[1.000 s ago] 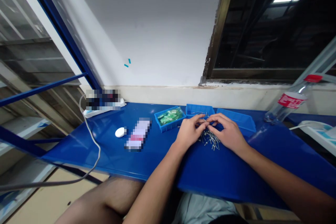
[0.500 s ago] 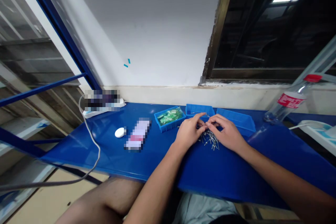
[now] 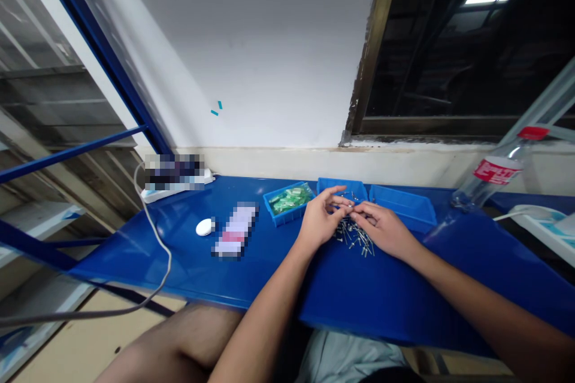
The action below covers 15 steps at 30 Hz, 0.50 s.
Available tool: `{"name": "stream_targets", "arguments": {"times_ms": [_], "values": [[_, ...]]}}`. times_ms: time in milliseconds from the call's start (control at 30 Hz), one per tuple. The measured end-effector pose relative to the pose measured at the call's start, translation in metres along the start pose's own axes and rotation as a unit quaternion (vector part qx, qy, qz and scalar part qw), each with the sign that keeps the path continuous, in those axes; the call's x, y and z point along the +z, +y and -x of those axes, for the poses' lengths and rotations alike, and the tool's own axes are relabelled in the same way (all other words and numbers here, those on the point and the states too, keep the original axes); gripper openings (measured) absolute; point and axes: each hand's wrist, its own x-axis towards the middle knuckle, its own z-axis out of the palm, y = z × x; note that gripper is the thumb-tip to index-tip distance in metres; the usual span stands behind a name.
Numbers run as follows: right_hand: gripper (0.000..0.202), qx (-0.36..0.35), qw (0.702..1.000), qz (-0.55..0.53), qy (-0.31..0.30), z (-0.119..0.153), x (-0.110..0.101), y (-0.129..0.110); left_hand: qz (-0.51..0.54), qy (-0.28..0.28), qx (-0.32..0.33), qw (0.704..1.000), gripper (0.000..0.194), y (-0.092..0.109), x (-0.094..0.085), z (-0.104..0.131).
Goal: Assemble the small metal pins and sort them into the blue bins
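My left hand (image 3: 321, 218) pinches a small shiny metal piece, which looks like a blind rivet (image 3: 350, 206), between thumb and fingers. Against it, the closed fingertips of my right hand (image 3: 381, 224) meet the left ones, gripping the same small piece. Its lower part is hidden by my fingers. Below both hands a loose pile of thin silver rivets (image 3: 359, 242) lies on the blue table (image 3: 381, 293). Just behind my hands stands a blue bin (image 3: 339, 183) with a few similar metal pieces inside.
Left of my hands, a blue bin (image 3: 291, 217) holds green packets (image 3: 290, 198). Another blue bin (image 3: 406, 206) stands behind my right hand. A white round object (image 3: 205, 227), a blurred phone-like slab (image 3: 236, 230), a cable (image 3: 164, 251) and a bottle (image 3: 496, 167) surround the work area.
My left hand has turned and shifted slightly left, its fingers lifting and spreading more. The right fingertips have dropped a little, showing more of the rivet pile and the bin behind.
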Motion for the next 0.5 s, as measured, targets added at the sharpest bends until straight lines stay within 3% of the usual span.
{"name": "stream_targets", "arguments": {"times_ms": [133,267,400,500], "values": [[0.033,0.039,0.999,-0.025,-0.001,0.001,-0.001,-0.001,-0.001,0.011,0.006,1.0,0.049,-0.001,0.001,0.0],[0.039,0.105,0.99,-0.089,0.019,0.0,-0.004,0.003,-0.175,0.015,0.03,0.984,0.038,0.004,-0.003,0.004],[0.045,0.136,0.974,-0.175,0.048,-0.003,-0.006,0.007,-0.401,-0.081,0.07,0.91,0.032,0.007,-0.006,0.011],[0.048,0.156,0.959,-0.226,0.065,-0.006,-0.005,0.005,-0.481,-0.129,0.065,0.864,0.039,0.005,-0.005,0.014]]}}
